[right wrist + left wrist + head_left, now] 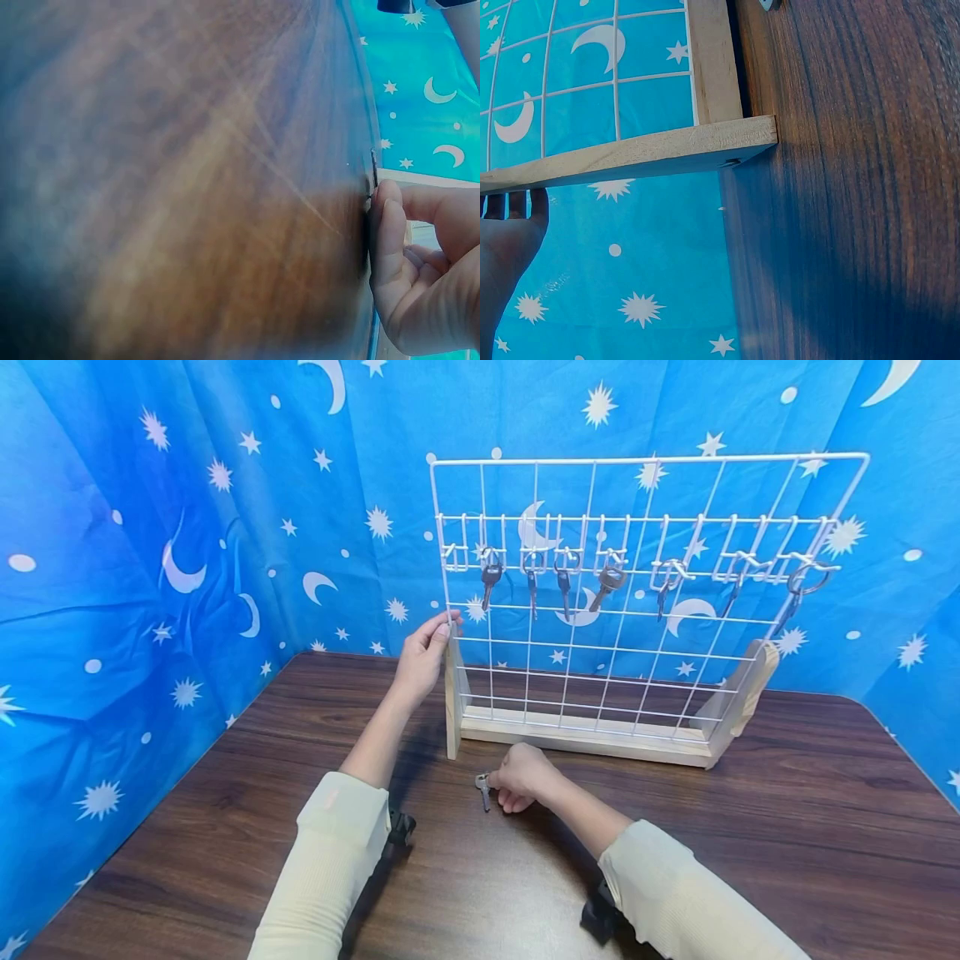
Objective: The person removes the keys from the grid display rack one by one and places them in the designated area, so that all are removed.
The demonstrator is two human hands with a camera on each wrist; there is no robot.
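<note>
A white wire grid rack (570, 675) with wooden side posts and a wooden base rail (585, 735) stands on the table. My left hand (422, 660) grips the top of its left post (452, 702), thumb in front; in the left wrist view its fingertips meet the post's edge. In front of the base, my right hand (521, 777) pinches a small metal key (483, 789) by its head, low at the tabletop. The right wrist view shows thumb and forefinger together at the table surface, the other fingers of that hand (427, 262) folded in.
Several keys, one with a broad brownish head (611, 578), hang from white wire hooks along the grid's upper part. A large ring (810, 578) hangs at the right end. Blue cloth (247, 527) with moons and stars surrounds the dark wooden table (225, 827).
</note>
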